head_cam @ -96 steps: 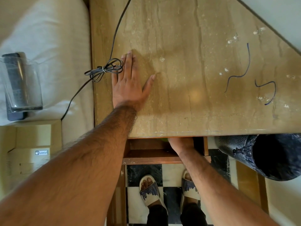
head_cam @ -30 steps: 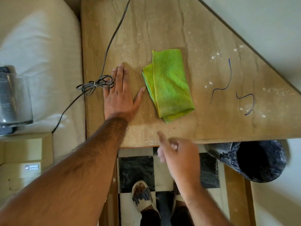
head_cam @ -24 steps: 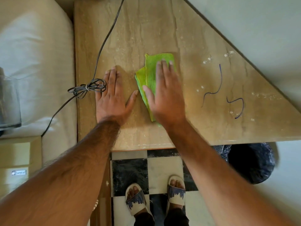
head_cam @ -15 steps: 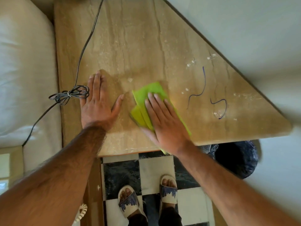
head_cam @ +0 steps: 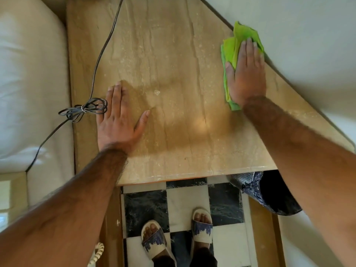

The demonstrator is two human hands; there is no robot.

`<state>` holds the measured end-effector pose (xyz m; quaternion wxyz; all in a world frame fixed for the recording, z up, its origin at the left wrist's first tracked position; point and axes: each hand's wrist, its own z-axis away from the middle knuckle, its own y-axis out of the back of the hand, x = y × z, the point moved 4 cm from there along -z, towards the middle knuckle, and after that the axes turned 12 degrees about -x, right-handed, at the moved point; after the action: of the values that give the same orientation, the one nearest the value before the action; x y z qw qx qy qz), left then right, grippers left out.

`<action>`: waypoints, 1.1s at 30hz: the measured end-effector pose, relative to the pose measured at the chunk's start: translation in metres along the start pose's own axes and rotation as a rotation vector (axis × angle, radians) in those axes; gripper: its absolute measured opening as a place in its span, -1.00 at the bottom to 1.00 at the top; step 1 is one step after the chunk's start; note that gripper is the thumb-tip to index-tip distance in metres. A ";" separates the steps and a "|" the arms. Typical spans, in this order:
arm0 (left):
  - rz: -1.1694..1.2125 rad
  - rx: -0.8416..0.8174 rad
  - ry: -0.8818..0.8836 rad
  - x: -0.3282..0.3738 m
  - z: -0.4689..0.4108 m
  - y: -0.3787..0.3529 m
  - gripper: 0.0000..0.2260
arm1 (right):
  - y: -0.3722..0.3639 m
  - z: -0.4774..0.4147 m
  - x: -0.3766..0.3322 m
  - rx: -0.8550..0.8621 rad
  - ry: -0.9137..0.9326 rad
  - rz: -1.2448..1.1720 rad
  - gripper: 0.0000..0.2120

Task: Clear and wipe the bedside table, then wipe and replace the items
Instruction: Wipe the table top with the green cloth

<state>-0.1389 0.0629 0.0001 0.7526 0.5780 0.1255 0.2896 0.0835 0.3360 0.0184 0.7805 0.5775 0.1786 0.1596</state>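
The bedside table (head_cam: 173,54) has a tan marble top with a slanted right edge against the wall. My right hand (head_cam: 246,74) lies flat on a crumpled green cloth (head_cam: 231,49), pressing it onto the table at that slanted edge. My left hand (head_cam: 119,120) rests flat on the tabletop near its left side, fingers together, thumb spread, holding nothing. The blue pen marks seen before are hidden under my right hand and arm or gone; I cannot tell which.
A thin black cable (head_cam: 107,39) runs down the table's left part to a tied coil (head_cam: 84,109) beside my left fingers, then over the bed (head_cam: 28,83). A metal bin with a dark liner (head_cam: 269,191) stands below the table's front right. A coiled phone cord (head_cam: 97,253) shows at the bottom.
My right hand has slid the green cloth from the table's middle front to the far right slanted edge, across the blue marks. My left hand has stayed flat in place.
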 end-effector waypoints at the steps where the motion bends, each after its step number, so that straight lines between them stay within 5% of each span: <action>1: -0.004 -0.003 -0.003 0.000 0.000 0.000 -0.21 | -0.001 0.011 -0.003 -0.001 0.029 -0.005 -0.32; 10: 0.029 0.003 0.004 -0.002 0.002 -0.001 -0.21 | -0.044 0.169 0.009 -0.176 0.409 0.121 -0.32; 20: 0.011 0.026 -0.007 -0.002 0.000 -0.004 -0.20 | 0.003 0.020 0.019 0.035 -0.091 -0.014 -0.36; 33: 0.012 0.034 -0.010 -0.002 0.000 -0.004 -0.22 | -0.042 0.179 0.004 -0.156 0.035 -0.032 -0.34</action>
<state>-0.1395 0.0605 -0.0042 0.7414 0.5928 0.1232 0.2893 0.1722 0.1745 0.0259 0.8224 0.5090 0.1884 0.1706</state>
